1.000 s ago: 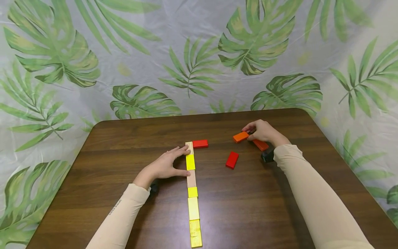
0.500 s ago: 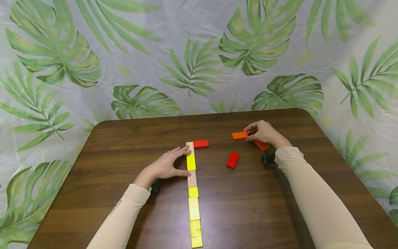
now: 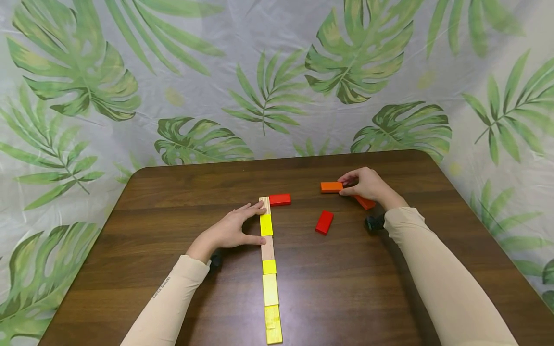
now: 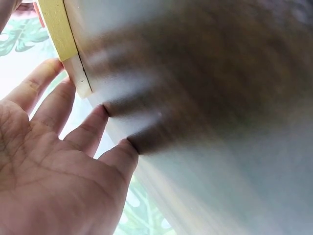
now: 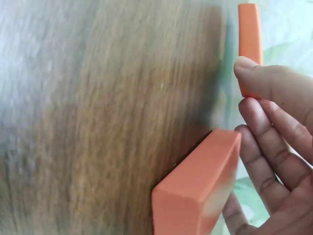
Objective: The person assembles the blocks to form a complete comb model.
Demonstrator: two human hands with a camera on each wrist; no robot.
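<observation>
Between thumb and fingers my right hand [image 3: 370,186] pinches one end of an orange block [image 3: 331,187]. In the right wrist view, this block [image 5: 250,34] shows above the tabletop. A second, redder orange block [image 3: 364,202] lies under that hand. My left hand [image 3: 229,229] rests with spread fingers along a straight row of blocks. Its fingertips touch the plain wood block [image 3: 263,200] at the far end; its thumb touches another plain wood block [image 3: 268,252]. Between these two sits a yellow block [image 3: 266,227]. In the left wrist view, fingertips meet the far wood block [image 4: 80,81].
The row runs toward me with a small yellow block [image 3: 269,267], a pale yellow block [image 3: 270,290] and a yellow block [image 3: 273,324]. One red block [image 3: 280,199] lies crosswise at the row's far end; another red block [image 3: 324,223] lies loose on the brown table [image 3: 346,288].
The orange block in my right hand has turned from slanted to nearly sideways and shifted slightly left. My left hand and the row have stayed put.
</observation>
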